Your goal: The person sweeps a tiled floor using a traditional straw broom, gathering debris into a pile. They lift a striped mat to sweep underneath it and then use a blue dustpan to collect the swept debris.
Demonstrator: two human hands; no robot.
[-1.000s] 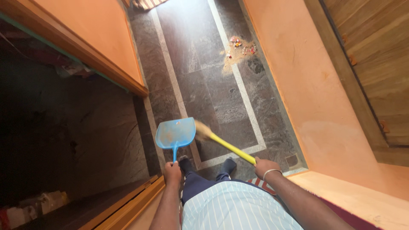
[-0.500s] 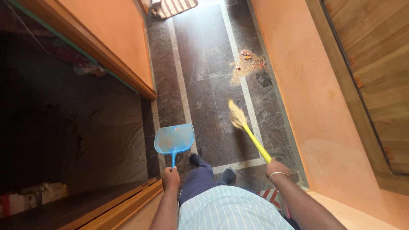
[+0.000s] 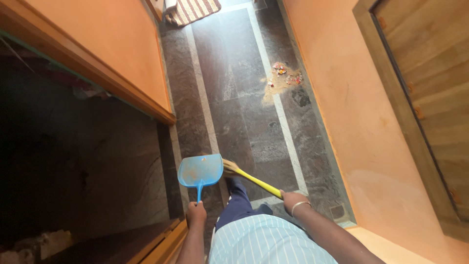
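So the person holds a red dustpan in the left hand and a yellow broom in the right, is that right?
Not quite. The dustpan is blue, not red, as the head view shows. The rest holds: the left hand grips its handle, and the right hand holds the yellow broom.

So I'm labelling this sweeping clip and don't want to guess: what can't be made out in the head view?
- Straw bristles of the yellow-handled broom: motion-blurred and partly behind the blue plastic dustpan.
- Small coloured bits in the sandy dirt pile: too small to identify.
- Dark recess on the left: in shadow.
- Striped doormat: cut off by the top edge.
- Left hand and right hand: fingers hidden, wrapped around the handles.
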